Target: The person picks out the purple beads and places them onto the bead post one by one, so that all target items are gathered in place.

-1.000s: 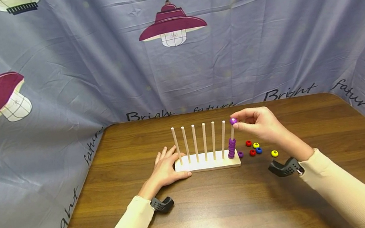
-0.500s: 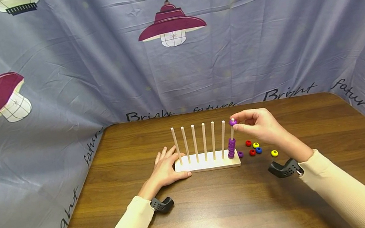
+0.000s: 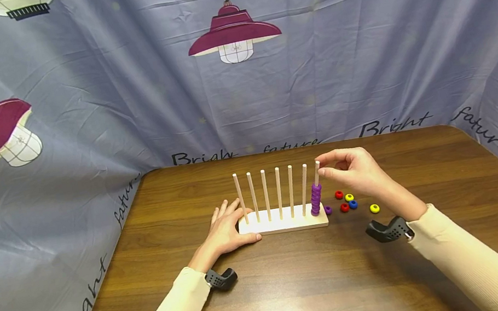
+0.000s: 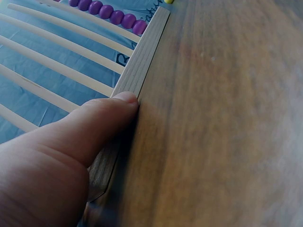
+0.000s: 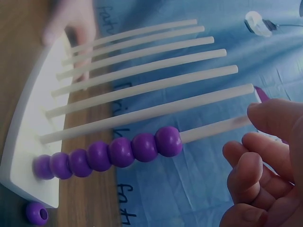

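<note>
A wooden peg stand [image 3: 285, 221] with a pale base and several upright pegs stands on the table. Several purple beads [image 3: 316, 199] are stacked on its rightmost peg, and the other pegs are bare. My left hand [image 3: 228, 231] grips the stand's left end, thumb along the front edge and fingers spread behind; in the left wrist view the thumb [image 4: 106, 118] presses on the base. My right hand [image 3: 354, 170] is at the top of the beaded peg, holding no bead. In the right wrist view, its fingers [image 5: 246, 175] are loosely bent beside the peg tip, above the stack.
A loose purple bead [image 3: 329, 210] lies by the stand's right end. Farther right are red beads [image 3: 339, 195], a blue bead [image 3: 353, 205] and yellow beads [image 3: 375, 209]. A printed curtain [image 3: 340, 78] hangs around the wooden table [image 3: 311, 283].
The purple bead at the top of the rightmost peg has left my right fingers and dropped onto the stack. My left hand and the stand have stayed in place.
</note>
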Motion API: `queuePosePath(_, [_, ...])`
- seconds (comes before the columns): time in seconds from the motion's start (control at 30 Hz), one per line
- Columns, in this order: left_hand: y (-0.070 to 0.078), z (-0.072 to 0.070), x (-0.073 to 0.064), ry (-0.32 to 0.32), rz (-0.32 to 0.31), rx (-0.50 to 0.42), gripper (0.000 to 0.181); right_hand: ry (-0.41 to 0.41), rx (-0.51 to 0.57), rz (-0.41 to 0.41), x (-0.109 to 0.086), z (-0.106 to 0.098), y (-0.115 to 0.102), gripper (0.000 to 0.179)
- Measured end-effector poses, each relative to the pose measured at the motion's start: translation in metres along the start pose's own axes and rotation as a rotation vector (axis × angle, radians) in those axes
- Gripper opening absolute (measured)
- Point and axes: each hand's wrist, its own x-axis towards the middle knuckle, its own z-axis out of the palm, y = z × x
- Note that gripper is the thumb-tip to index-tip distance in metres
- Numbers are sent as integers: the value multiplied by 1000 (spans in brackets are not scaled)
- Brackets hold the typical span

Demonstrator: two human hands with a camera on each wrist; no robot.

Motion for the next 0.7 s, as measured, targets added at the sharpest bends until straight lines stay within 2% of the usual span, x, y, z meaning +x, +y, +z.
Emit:
queuePosePath(0.47, [0, 0, 0, 3, 3, -1, 69, -32, -6, 33, -6, -1, 4, 21])
queuePosePath(0.7, [0, 0, 0, 6, 9, -2, 68, -40, -10, 52, -10, -1, 15, 24])
